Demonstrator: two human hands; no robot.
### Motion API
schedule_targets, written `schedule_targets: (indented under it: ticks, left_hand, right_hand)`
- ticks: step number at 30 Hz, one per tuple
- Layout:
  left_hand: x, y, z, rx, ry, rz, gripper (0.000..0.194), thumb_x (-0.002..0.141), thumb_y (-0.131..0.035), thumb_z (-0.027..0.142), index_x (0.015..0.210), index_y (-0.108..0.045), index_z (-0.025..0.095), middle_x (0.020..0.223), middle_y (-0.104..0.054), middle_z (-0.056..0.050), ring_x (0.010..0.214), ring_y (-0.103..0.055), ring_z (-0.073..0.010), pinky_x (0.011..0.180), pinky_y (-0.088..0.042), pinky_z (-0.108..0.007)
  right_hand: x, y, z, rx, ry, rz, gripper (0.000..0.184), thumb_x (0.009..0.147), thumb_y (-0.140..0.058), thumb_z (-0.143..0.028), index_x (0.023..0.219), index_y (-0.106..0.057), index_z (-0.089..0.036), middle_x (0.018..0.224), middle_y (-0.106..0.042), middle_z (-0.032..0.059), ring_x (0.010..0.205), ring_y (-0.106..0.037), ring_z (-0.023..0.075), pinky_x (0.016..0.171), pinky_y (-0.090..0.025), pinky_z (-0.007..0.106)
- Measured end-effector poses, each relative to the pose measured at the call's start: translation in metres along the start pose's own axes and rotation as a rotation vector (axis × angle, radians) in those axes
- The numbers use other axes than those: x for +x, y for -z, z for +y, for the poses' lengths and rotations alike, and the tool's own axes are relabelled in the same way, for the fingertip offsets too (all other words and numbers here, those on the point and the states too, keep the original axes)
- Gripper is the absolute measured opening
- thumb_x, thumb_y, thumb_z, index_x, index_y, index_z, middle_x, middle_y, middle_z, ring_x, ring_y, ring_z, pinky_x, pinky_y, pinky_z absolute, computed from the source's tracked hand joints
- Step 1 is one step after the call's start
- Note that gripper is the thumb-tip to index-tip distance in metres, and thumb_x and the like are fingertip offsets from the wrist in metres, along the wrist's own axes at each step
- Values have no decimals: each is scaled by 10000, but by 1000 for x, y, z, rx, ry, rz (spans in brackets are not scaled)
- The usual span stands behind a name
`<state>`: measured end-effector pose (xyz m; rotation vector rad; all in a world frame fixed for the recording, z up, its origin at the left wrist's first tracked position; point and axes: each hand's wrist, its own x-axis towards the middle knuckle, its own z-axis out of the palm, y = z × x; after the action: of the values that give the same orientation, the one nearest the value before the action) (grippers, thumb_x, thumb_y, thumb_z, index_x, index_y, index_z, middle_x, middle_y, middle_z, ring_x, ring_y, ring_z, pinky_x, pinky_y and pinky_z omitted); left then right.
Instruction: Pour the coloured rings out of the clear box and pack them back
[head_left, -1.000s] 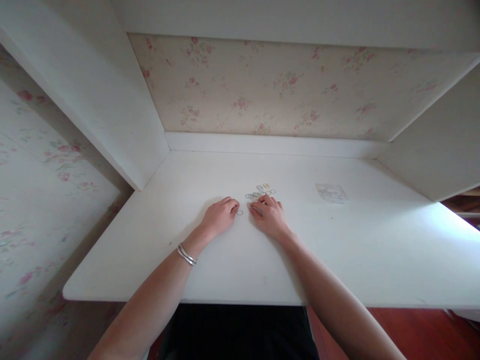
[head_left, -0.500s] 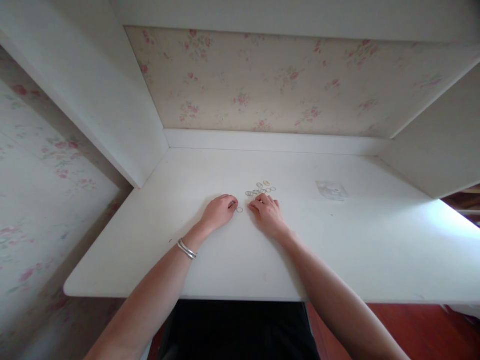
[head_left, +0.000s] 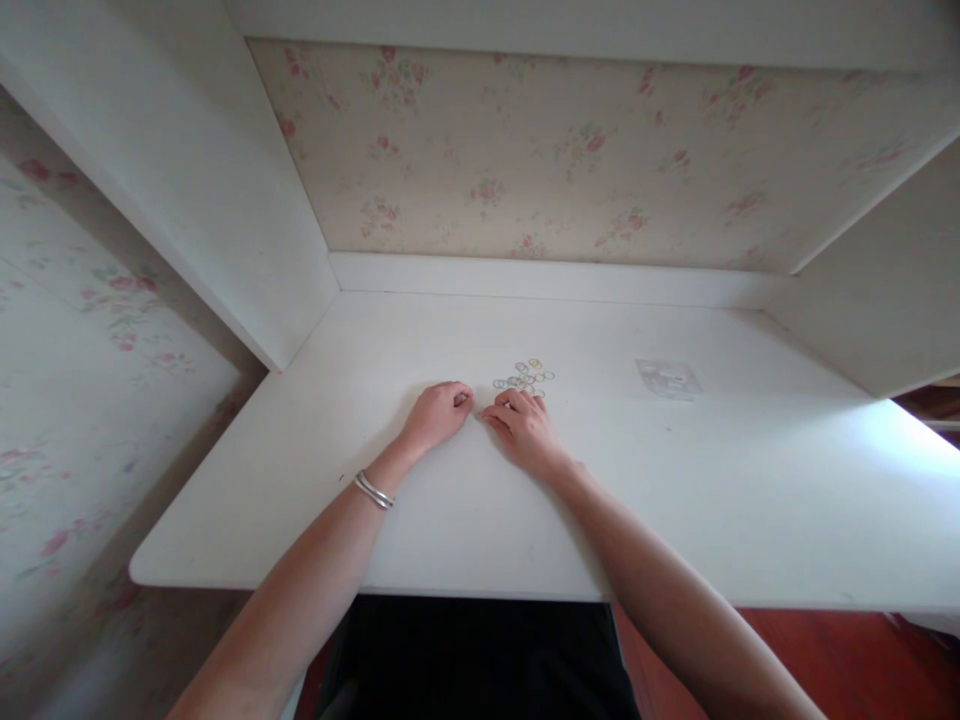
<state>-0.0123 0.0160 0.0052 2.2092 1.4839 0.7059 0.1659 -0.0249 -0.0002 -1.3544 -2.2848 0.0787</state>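
Note:
My left hand (head_left: 444, 410) rests on the white desk with its fingers curled and thumb and forefinger pinched together. Whatever they hold, if anything, is too small to make out. Close by on the right, my right hand (head_left: 519, 425) has its thumb and forefinger pressed together at the desk surface, where a thin ring lay; the ring itself is hardly visible at the fingertips. Just beyond the right hand's knuckles lies a loose cluster of small thin rings (head_left: 523, 376), some yellowish, others greenish or grey. The right fingers cover part of the cluster's near side.
A small clear plastic bag (head_left: 667, 380) lies flat on the white desk (head_left: 480, 530), right of the rings. A low white ledge (head_left: 555, 275) runs along the back, with white side panels (head_left: 289, 300) at both ends. A tiny dark speck (head_left: 341, 478) sits near my left wrist.
My right hand has shifted left toward the left hand, over the single ring that lay between them. More of the cluster shows behind it. My left hand stays almost in place.

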Motion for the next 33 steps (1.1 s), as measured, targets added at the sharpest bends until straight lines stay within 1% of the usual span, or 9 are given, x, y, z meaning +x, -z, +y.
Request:
schedule_targets:
  ticks: [4,8,12,16,23,30,33]
  left_hand:
    - [1,-1,-3,-43,7,-5,212,828,-475,269,876,-671,202,807,-693,-18,716,-613,-139,681,-448,-231]
    - [2,-1,-3,-49,4,1,212,829,-477,268,867,-673,196,816,-696,-17,717,-614,-135,683,-451,-228]
    - [2,1,-1,-50,18,-7,203,820,-490,258,874,-677,199,823,-699,-15,740,-620,-141,701,-459,-233]
    - [2,2,0,-96,35,-14,208,817,-492,263,882,-678,195,835,-701,-15,753,-625,-141,713,-464,-231]
    - [2,4,1,-141,81,-32,206,803,-495,248,882,-678,196,852,-706,-9,777,-630,-141,725,-467,-224]
    - [1,2,0,-137,39,-42,203,804,-498,247,883,-680,204,850,-707,-7,765,-631,-139,720,-470,-224]
    - [1,0,-1,-108,29,-61,206,806,-496,245,887,-683,215,884,-709,-6,784,-631,-141,727,-470,-224]
  right_hand:
    - [0,-4,2,-5,24,-21,233,925,-442,-281,941,-671,-244,973,-585,39,907,-479,168,811,-288,309]
    - [1,-5,4,8,45,-42,210,918,-461,-265,942,-669,-255,969,-588,32,902,-480,166,791,-289,302]
    - [1,-5,3,10,44,-49,207,917,-466,-274,959,-668,-265,972,-588,30,897,-485,163,780,-290,301]
    - [1,-3,0,23,40,-49,202,914,-473,-297,952,-668,-259,966,-587,27,905,-489,159,787,-289,302]
    - [2,-1,-2,0,32,-71,231,923,-439,-275,931,-669,-255,960,-583,41,906,-479,175,775,-276,317]
    - [0,3,-4,2,25,-76,238,921,-442,-299,894,-675,-262,954,-599,29,893,-481,170,780,-269,318]
    - [-1,8,-4,30,29,-32,247,916,-450,-323,887,-690,-275,939,-606,24,880,-494,163,797,-271,321]
